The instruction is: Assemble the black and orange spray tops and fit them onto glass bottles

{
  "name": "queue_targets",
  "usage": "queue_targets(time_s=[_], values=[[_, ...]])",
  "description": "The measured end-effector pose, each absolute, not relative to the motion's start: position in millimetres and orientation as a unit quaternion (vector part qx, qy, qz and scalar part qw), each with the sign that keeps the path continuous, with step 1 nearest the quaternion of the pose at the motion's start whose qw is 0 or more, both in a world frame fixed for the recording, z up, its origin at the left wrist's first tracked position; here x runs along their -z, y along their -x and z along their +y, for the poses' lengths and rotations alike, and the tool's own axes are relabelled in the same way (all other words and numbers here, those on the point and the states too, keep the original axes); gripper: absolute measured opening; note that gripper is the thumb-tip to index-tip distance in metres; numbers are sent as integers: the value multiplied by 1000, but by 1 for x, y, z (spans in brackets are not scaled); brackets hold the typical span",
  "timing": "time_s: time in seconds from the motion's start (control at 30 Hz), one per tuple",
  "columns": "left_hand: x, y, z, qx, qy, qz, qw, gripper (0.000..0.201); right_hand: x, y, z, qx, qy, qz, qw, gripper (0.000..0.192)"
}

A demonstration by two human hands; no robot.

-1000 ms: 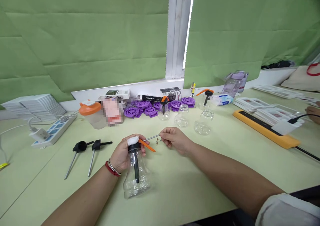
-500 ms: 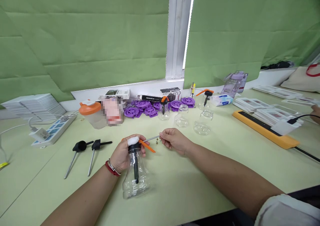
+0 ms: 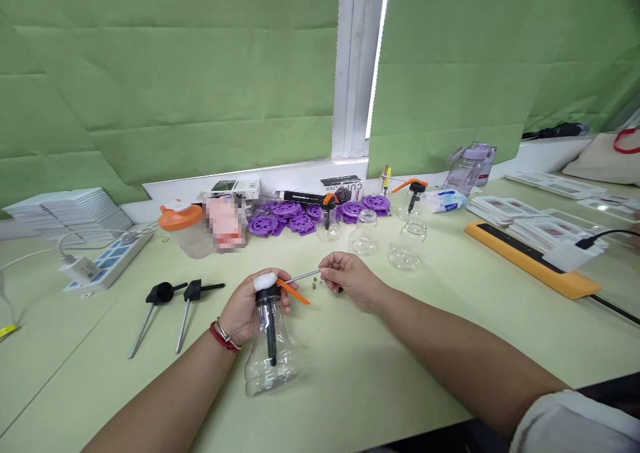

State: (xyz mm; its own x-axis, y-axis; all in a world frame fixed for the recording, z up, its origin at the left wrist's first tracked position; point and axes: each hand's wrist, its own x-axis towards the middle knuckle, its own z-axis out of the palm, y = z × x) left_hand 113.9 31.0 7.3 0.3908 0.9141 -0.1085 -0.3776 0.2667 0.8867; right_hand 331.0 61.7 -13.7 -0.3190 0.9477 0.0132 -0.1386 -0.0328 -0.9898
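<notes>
My left hand [image 3: 243, 309] is wrapped round the neck of a clear bottle [image 3: 273, 363], which leans slightly on the table. The bottle has a black collar, a white piece on top, an orange lever [image 3: 294, 291] sticking out to the right and a dark tube hanging inside. A thin metal rod [image 3: 306, 275] runs from the bottle's top to my right hand [image 3: 350, 278], whose fingers pinch its far end. Tiny brownish bits [image 3: 315, 283] lie on the table beside those fingers. Two black funnel-like parts with metal rods [image 3: 161, 293] [image 3: 192, 291] lie left of my left hand.
Behind my hands stand open glass jars [image 3: 363, 239] and smaller lever-topped bottles [image 3: 327, 226]. Purple plastic parts [image 3: 287, 214] are heaped by the wall. An orange-lidded cup [image 3: 183, 229] and a white power strip [image 3: 113, 263] are at left, a yellow power strip [image 3: 530, 259] at right.
Both hands and the bottle stay almost in place. My right-hand fingers have shifted slightly on the rod's end. Another person's hand at the right edge has moved mostly out of view.
</notes>
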Motion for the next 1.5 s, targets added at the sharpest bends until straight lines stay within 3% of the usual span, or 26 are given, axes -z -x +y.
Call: queue_targets(time_s=[0.1, 0.17, 0.3, 0.43, 1.07, 1.5], values=[[-8, -112, 32, -456, -406, 321, 724, 23, 13, -333, 62, -526, 423, -608, 419, 13], [-9, -111, 33, -474, -396, 319, 719, 22, 11, -333, 59, -402, 445, -711, 368, 8], [-11, -106, 34, -517, -365, 321, 704, 20, 10, -327, 49, -142, 405, -879, 205, 17], [-12, -104, 35, -526, -353, 325, 703, 18, 15, -320, 44, -38, 387, -914, 116, 20], [-10, -106, 35, -515, -381, 320, 698, 20, 16, -319, 59, -98, 466, -863, 167, 15], [-8, -106, 34, -514, -377, 322, 700, 20, 25, -308, 64, -48, 436, -886, 148, 19]])
